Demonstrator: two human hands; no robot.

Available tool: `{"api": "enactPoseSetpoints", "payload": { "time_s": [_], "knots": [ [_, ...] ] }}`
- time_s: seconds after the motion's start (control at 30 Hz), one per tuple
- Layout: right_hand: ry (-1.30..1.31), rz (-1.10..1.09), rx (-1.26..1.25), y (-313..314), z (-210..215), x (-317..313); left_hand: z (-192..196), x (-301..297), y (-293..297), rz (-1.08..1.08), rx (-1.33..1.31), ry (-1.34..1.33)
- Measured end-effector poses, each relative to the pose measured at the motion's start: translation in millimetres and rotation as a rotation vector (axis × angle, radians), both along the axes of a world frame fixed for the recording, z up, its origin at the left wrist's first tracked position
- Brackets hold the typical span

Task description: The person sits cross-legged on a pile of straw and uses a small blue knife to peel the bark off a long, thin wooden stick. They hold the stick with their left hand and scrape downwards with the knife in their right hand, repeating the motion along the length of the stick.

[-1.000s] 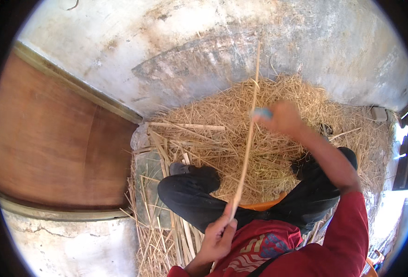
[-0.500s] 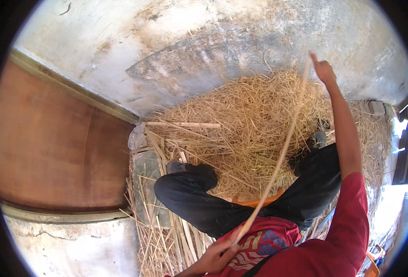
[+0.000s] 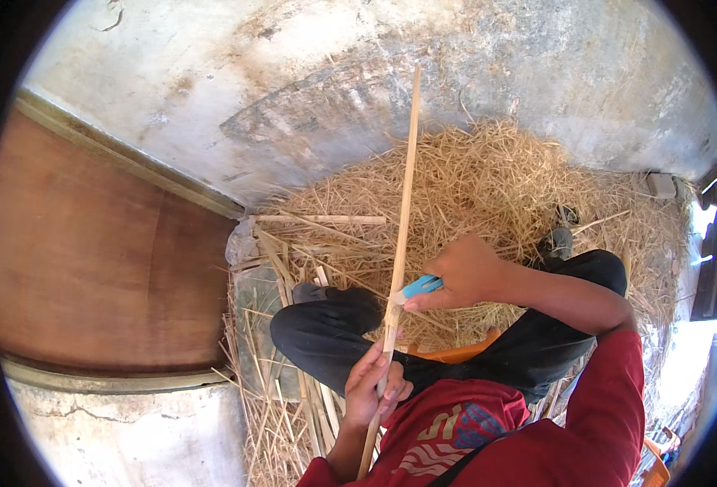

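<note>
Presently, two hands are recorded. One long pale stick (image 3: 404,195) is held upright and slightly tilted, running from the lap up past the straw toward the grey wall (image 3: 375,73). The left hand (image 3: 375,390) is closed around the lower part of the stick, fingers wrapped, its grip fully taken up by the wood. The right hand (image 3: 464,272) is closed on one small tool with a light-blue handle (image 3: 420,286), whose tip is set against the stick just above the left hand; the blade itself is too small to be made out.

One pile of straw (image 3: 488,187) is spread over the floor ahead of the crossed legs, which are clad in black trousers (image 3: 326,341). One short pale stick (image 3: 318,219) lies flat at the pile's left edge, with several loose split strips (image 3: 293,406), not countable, beside the left knee. One brown wooden panel (image 3: 90,268) is seen at the left. One orange object (image 3: 456,351), partly hidden, shows beneath the legs.
</note>
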State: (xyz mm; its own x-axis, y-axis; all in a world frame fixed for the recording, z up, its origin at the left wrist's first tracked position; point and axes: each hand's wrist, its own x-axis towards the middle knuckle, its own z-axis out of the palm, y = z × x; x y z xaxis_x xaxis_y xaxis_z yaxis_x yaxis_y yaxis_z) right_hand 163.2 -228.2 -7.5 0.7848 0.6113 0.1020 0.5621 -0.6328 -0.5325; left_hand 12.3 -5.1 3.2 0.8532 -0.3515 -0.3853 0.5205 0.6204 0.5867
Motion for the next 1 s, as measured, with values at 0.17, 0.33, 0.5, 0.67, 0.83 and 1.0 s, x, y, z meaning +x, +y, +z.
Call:
{"api": "enactPoseSetpoints", "payload": {
  "time_s": [0.17, 0.33, 0.5, 0.67, 0.83, 1.0],
  "knots": [
    [-0.134, -0.281, -0.001, -7.6, -25.2, 41.4, 10.6, -1.1, -6.8, 0.008, 0.058, -0.007],
    [-0.130, -0.036, -0.091, 10.4, -13.6, 5.1, 14.0, -0.2, -8.0, 0.018, 0.172, -0.048],
    [-0.024, -0.224, -0.137, -14.8, -15.1, 45.1, 8.9, -4.5, -10.7, 0.000, 0.375, -0.109],
    [-0.228, 0.001, 0.065, 12.9, -19.6, 8.5, 8.0, 0.1, -6.1, -0.013, 0.423, -0.193],
    [-0.226, -0.185, -0.038, -7.9, -26.5, 49.1, 7.5, 2.4, -7.8, -0.058, 0.480, -0.231],
    [0.047, -0.634, -0.065, -51.2, -54.4, 125.9, 13.0, -21.0, -8.5, -0.151, 0.615, -0.236]
  ]
}}
